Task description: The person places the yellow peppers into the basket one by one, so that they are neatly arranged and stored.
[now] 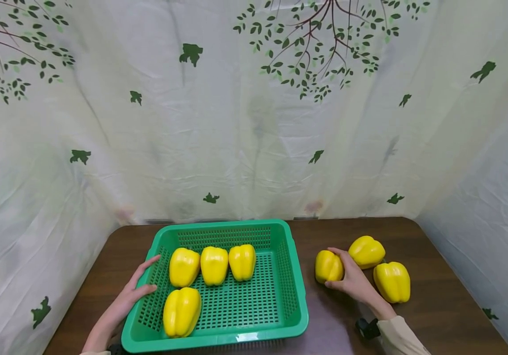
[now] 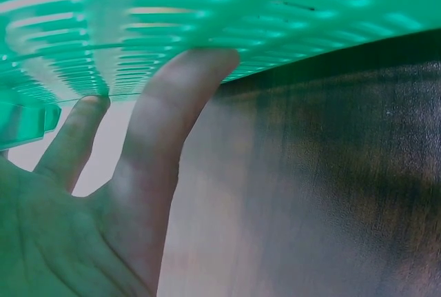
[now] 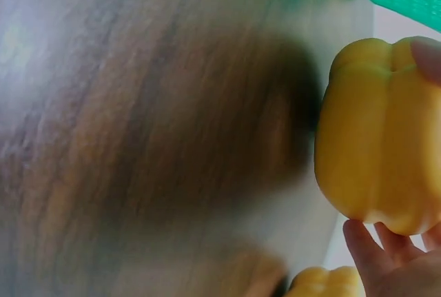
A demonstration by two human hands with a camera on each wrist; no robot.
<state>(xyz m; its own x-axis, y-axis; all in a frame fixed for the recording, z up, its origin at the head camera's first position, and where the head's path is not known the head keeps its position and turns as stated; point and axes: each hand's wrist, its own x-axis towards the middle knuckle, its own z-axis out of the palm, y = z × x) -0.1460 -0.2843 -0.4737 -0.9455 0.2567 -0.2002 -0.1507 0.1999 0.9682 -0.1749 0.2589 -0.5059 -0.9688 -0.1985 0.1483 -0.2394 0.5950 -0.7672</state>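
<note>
My right hand (image 1: 349, 278) holds a yellow bell pepper (image 1: 328, 266) between thumb and fingers, to the right of the green basket (image 1: 300, 296). In the right wrist view the same bell pepper (image 3: 379, 138) fills the right side, with fingertips against its end. My left hand (image 1: 131, 291) rests at the basket's left side, its fingers fairly straight. The left wrist view has the thumb (image 2: 165, 118) against the slotted green wall (image 2: 275, 7). Inside the basket, three bell peppers (image 1: 214, 266) form a row toward the back, and another bell pepper (image 1: 182, 312) lies at the front left.
Two more yellow bell peppers, one behind (image 1: 367, 252) and one nearer (image 1: 392, 282), lie on the brown wooden table (image 1: 440, 305) beside my right hand. A pale curtain (image 1: 254, 123) printed with leaves hangs behind the table and along both sides.
</note>
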